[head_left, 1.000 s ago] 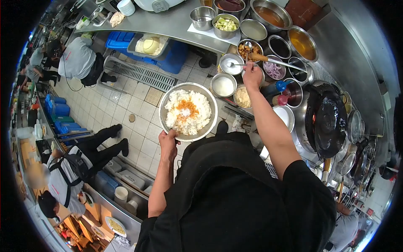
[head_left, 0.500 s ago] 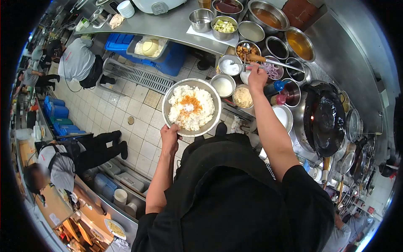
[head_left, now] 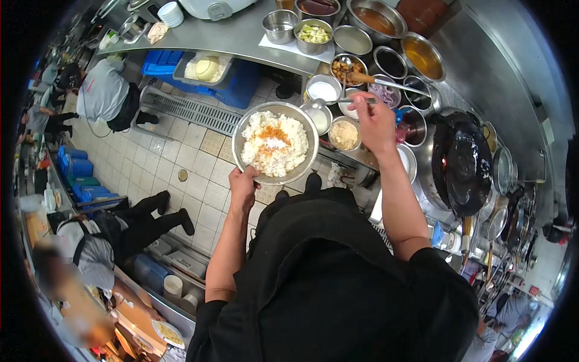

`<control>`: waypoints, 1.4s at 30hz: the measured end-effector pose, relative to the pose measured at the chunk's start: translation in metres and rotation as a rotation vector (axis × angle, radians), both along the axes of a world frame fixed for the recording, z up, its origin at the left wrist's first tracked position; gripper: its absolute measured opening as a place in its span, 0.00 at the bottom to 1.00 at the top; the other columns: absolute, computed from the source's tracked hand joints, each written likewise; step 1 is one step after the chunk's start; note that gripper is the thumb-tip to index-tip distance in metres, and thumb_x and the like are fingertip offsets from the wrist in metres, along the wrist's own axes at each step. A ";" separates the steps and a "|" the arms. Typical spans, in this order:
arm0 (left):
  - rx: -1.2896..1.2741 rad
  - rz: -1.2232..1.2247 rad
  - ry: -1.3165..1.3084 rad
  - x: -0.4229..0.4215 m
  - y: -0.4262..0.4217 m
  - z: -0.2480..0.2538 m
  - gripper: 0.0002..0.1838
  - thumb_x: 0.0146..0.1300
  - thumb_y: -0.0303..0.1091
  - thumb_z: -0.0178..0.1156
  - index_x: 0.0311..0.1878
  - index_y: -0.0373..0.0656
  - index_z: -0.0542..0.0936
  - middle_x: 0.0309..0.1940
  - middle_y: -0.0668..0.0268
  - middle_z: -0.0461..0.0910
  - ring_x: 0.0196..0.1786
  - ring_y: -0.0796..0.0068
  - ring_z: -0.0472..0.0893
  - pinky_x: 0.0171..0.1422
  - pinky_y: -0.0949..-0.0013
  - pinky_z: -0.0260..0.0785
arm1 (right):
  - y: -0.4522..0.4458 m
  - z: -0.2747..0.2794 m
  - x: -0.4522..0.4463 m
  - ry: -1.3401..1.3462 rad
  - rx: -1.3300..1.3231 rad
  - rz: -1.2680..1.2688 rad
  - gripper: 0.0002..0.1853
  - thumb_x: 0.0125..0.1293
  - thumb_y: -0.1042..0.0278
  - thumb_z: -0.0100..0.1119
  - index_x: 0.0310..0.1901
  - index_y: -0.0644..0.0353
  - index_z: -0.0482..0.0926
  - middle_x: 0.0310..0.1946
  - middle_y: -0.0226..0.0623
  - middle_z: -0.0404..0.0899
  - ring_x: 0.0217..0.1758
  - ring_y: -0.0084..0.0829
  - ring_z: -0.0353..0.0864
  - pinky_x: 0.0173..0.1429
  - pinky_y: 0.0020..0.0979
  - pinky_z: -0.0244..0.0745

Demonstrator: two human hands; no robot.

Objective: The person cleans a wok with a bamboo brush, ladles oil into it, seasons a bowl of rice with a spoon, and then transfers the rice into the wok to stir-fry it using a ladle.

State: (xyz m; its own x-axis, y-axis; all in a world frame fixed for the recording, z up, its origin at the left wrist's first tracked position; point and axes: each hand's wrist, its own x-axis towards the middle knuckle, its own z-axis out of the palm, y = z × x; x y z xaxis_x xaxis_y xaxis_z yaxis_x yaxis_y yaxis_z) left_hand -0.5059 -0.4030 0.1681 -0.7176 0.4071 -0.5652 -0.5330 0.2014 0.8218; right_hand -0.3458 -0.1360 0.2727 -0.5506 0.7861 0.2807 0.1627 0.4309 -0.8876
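Observation:
My left hand (head_left: pixel 244 184) grips the near rim of a metal bowl (head_left: pixel 240 158), thumb over the edge. White rice (head_left: pixel 292 154) fills the bowl, with orange bits (head_left: pixel 274 132) and a small white heap in its middle. My right hand (head_left: pixel 375 119) is closed round the handle of a metal spoon (head_left: pixel 318 104). The spoon's head hangs over a small bowl of whitish contents (head_left: pixel 322 120), right of the rice bowl. Just behind it stands a bowl of white powder (head_left: pixel 323 90), and a bowl of pale tan powder (head_left: pixel 344 134) lies below my right hand.
A dark wok (head_left: pixel 467 163) sits on the stove at right. Metal bowls of sauces, chopped green pieces (head_left: pixel 313 34) and sliced onion (head_left: pixel 384 93) crowd the back right. A blue bin (head_left: pixel 235 90) stands under the counter (head_left: pixel 241 37). Co-workers (head_left: pixel 105 90) are at the left; one reaches toward a plate (head_left: pixel 169 333).
The spoon has come out of the white powder bowl and swung toward the rice bowl. My right hand has turned and lowered slightly. A co-worker at lower left has leaned further over the counter.

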 end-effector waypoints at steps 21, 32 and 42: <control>-0.036 -0.016 -0.053 0.008 -0.040 0.000 0.11 0.51 0.24 0.53 0.39 0.33 0.75 0.27 0.64 0.79 0.22 0.78 0.74 0.20 0.76 0.63 | -0.028 -0.146 0.066 -0.126 -0.235 -0.409 0.12 0.70 0.64 0.48 0.41 0.64 0.78 0.27 0.37 0.83 0.32 0.26 0.82 0.41 0.28 0.73; -0.003 -0.036 -0.042 0.016 -0.043 -0.004 0.10 0.51 0.23 0.53 0.38 0.32 0.75 0.26 0.63 0.78 0.20 0.78 0.72 0.18 0.76 0.63 | -0.033 -0.146 0.074 -0.142 -0.128 -0.508 0.12 0.70 0.64 0.48 0.42 0.64 0.78 0.30 0.38 0.83 0.34 0.27 0.82 0.43 0.28 0.73; 0.003 -0.056 -0.042 0.017 -0.043 -0.003 0.11 0.50 0.23 0.53 0.39 0.31 0.75 0.27 0.63 0.78 0.20 0.77 0.73 0.18 0.76 0.63 | -0.032 -0.158 0.061 -0.023 -0.211 -0.540 0.12 0.70 0.65 0.48 0.42 0.64 0.78 0.29 0.37 0.83 0.34 0.27 0.81 0.44 0.27 0.73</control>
